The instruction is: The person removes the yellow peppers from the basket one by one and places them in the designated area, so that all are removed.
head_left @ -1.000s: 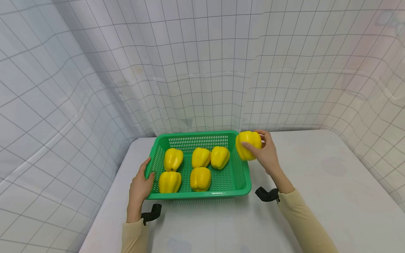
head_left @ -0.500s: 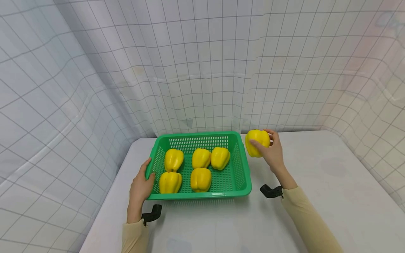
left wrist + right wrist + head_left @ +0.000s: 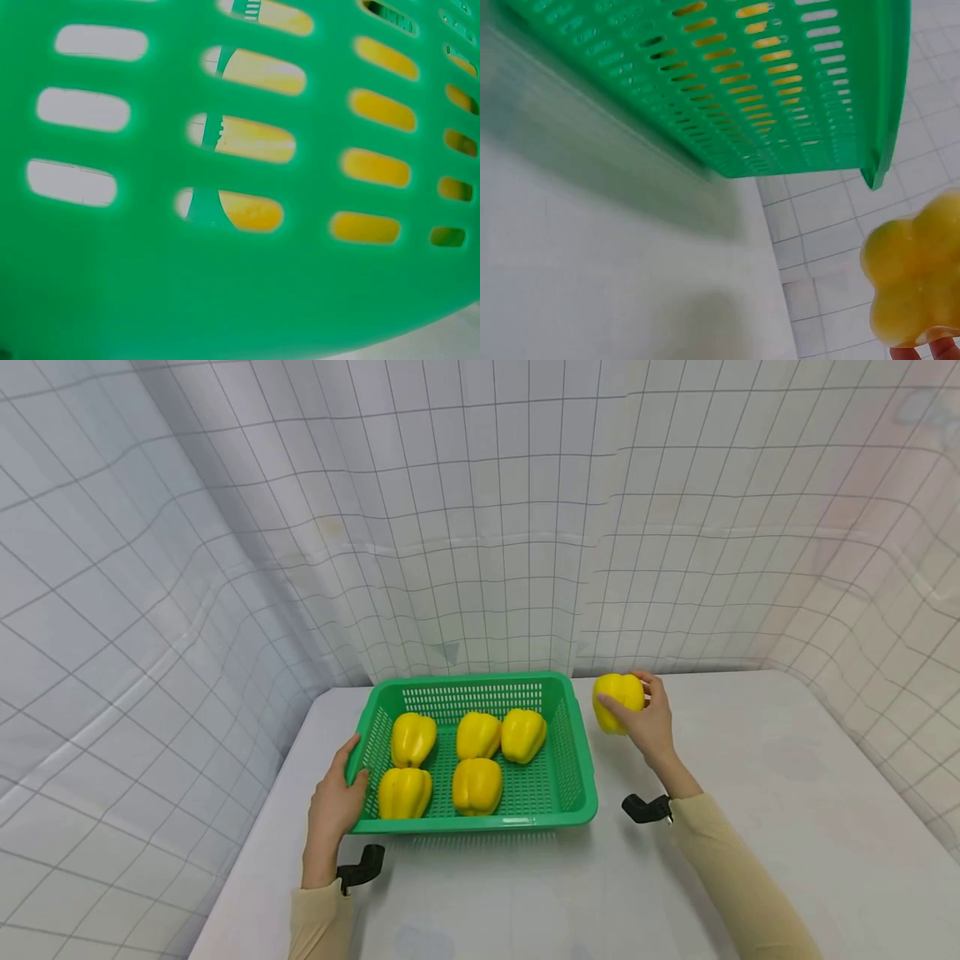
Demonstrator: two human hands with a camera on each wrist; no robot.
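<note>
In the head view my right hand (image 3: 651, 724) holds a yellow bell pepper (image 3: 624, 687) just right of the green basket (image 3: 480, 823), thumb in front and fingers behind. The right wrist view catches the pepper (image 3: 915, 270) from below, apart from the basket wall, with fingertips under it. My left hand (image 3: 335, 802) grips the basket's left rim, its thumb over the edge. Inside the basket lie several more yellow bell peppers, such as a front-middle pepper (image 3: 477, 787) and a back-left pepper (image 3: 412, 740). Only the slotted basket wall (image 3: 150, 285) and yellow behind it fill the left wrist view.
The basket stands on a white table (image 3: 750, 793) that extends to its right and in front. A white curtain with a dark grid (image 3: 480, 527) encloses the back and sides. Each wrist carries a black camera mount, such as the right mount (image 3: 647, 808).
My right hand has carried the bell pepper rightward, from over the basket's right rim to beside the basket, slightly lower in the last half second. The left hand stays on the rim.
</note>
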